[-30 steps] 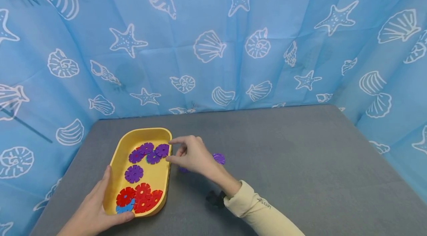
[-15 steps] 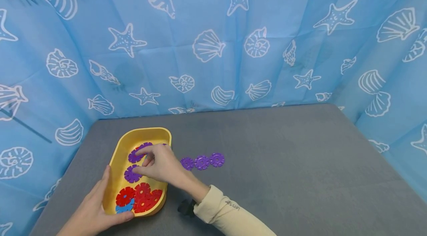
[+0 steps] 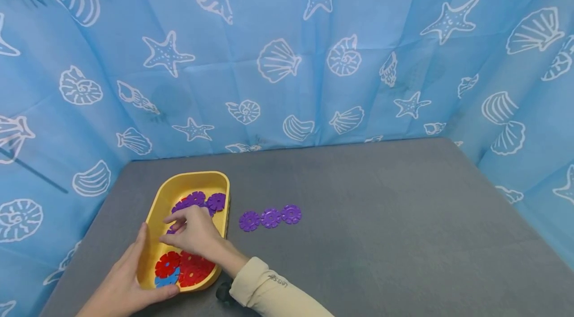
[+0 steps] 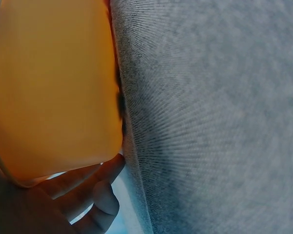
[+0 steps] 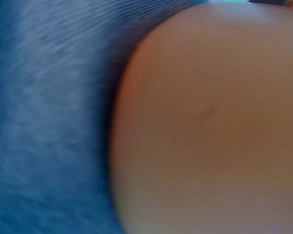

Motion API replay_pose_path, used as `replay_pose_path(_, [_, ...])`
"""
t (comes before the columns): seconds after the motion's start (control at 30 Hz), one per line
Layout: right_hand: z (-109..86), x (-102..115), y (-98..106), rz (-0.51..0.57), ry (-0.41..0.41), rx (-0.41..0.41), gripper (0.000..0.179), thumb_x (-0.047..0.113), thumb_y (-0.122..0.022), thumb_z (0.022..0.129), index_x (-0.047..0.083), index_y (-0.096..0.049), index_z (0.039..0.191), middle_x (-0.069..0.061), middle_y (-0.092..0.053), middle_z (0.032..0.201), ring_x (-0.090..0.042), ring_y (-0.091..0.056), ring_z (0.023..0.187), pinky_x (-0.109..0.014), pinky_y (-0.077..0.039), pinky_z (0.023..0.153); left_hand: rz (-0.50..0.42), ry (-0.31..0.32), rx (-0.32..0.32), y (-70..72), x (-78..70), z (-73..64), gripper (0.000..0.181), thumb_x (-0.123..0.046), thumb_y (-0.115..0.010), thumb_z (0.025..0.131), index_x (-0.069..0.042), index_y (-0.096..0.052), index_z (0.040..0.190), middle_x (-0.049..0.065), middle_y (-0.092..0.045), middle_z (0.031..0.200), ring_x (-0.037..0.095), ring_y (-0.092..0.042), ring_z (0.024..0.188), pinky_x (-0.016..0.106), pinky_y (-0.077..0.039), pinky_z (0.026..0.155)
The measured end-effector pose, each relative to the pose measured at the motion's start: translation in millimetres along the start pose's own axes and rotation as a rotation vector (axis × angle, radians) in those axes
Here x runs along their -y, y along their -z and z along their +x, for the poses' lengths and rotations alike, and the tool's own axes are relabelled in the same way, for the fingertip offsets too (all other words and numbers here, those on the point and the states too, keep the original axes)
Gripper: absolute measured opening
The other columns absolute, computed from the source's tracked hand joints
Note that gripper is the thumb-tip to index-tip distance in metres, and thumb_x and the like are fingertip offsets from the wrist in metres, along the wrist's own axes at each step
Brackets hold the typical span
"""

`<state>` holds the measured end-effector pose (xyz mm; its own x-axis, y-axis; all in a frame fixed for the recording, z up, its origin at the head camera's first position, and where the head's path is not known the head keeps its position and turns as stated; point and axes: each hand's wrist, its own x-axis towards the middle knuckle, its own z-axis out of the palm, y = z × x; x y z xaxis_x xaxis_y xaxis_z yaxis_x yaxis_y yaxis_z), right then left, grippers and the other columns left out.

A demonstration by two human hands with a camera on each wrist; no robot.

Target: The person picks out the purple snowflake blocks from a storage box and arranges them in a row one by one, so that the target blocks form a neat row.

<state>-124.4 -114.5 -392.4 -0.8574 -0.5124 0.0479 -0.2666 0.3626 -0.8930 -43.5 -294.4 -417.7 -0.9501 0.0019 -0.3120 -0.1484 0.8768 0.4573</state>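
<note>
- A blue curtain point(image 3: 318, 92) printed with white shells and starfish hung behind the grey table point(image 3: 381, 217).
- The yellow tray point(image 3: 188, 181) stood toward the table's left side, its near left corner held between the left hand's point(image 3: 127, 274) thumb and fingers.
- The right hand point(image 3: 199, 232) was over the tray, thumb and forefinger parted around a partly hidden purple disc point(image 3: 170, 231); whether they touched it could not be told.
- Other purple discs point(image 3: 196, 198), red discs point(image 3: 167, 263) and blue pieces point(image 3: 165, 278) lay inside; they seemed light, thin and stiff, perhaps slippery, best pinched at the notched edges.
- The tray looked rigid, best steadied by its rim.
- A purple row point(image 3: 271, 218) of three discs lay just right of the tray; the table's broadest stretch ran beyond it, while the left edge was nearer.
</note>
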Motion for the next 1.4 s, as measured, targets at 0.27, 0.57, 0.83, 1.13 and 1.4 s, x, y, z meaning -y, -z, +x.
replay_pose_path(0.27, [3.9, -5.9, -9.9, -0.194, -0.033, 0.015, 0.034, 0.024, -0.086, 0.084, 0.016, -0.079, 0.116, 0.008, -0.078, 0.097, 0.006, -0.062, 0.072, -0.006, -0.048, 0.059, 0.004, -0.018, -0.008, -2.1, 2.0, 0.5, 0.143, -0.065, -0.077, 0.077, -0.006, 0.023, 0.159, 0.033, -0.033, 0.151, 0.041, -0.054, 0.12, 0.048, -0.063, 0.085])
replay_pose_path(0.57, [1.4, -6.9, -12.0, -0.337, -0.123, -0.022, 0.039, 0.031, -0.089, 0.079, 0.017, -0.08, 0.114, 0.006, -0.07, 0.111, -0.005, -0.059, 0.105, -0.019, -0.054, 0.089, 0.032, -0.016, 0.0, 0.1, 1.4, 1.3, 0.141, -0.064, -0.076, 0.079, -0.002, 0.023, 0.158, 0.035, -0.035, 0.149, 0.042, -0.053, 0.119, 0.052, -0.061, 0.087])
replay_pose_path(0.83, [1.2, -2.6, -17.6, -0.41, -0.269, -0.034, 0.042, 0.031, -0.09, 0.078, 0.021, -0.077, 0.117, -0.002, -0.059, 0.129, -0.016, -0.066, 0.099, -0.025, -0.061, 0.084, 0.024, -0.019, -0.007, 0.6, 0.7, 1.4, 0.14, -0.063, -0.076, 0.08, -0.003, 0.023, 0.159, 0.035, -0.033, 0.15, 0.042, -0.053, 0.119, 0.052, -0.062, 0.086])
replay_pose_path(1.13, [3.2, -1.6, -19.4, -0.454, -0.302, -0.021, 0.039, 0.031, -0.09, 0.079, 0.022, -0.076, 0.114, -0.003, -0.056, 0.138, -0.013, -0.066, 0.09, -0.022, -0.061, 0.078, 0.014, -0.01, -0.002, 0.8, 0.6, 0.5, 0.141, -0.064, -0.076, 0.079, -0.004, 0.024, 0.158, 0.034, -0.033, 0.15, 0.04, -0.053, 0.119, 0.05, -0.062, 0.086])
replay_pose_path(1.4, [3.7, -1.6, -20.9, -0.428, -0.28, -0.023, 0.044, 0.027, -0.09, 0.078, 0.024, -0.07, 0.118, 0.004, -0.063, 0.12, -0.01, -0.064, 0.097, -0.023, -0.06, 0.083, 0.021, 0.003, 0.0, 0.4, 1.5, 1.4, 0.142, -0.065, -0.075, 0.079, -0.004, 0.025, 0.158, 0.035, -0.031, 0.151, 0.042, -0.051, 0.12, 0.05, -0.062, 0.087])
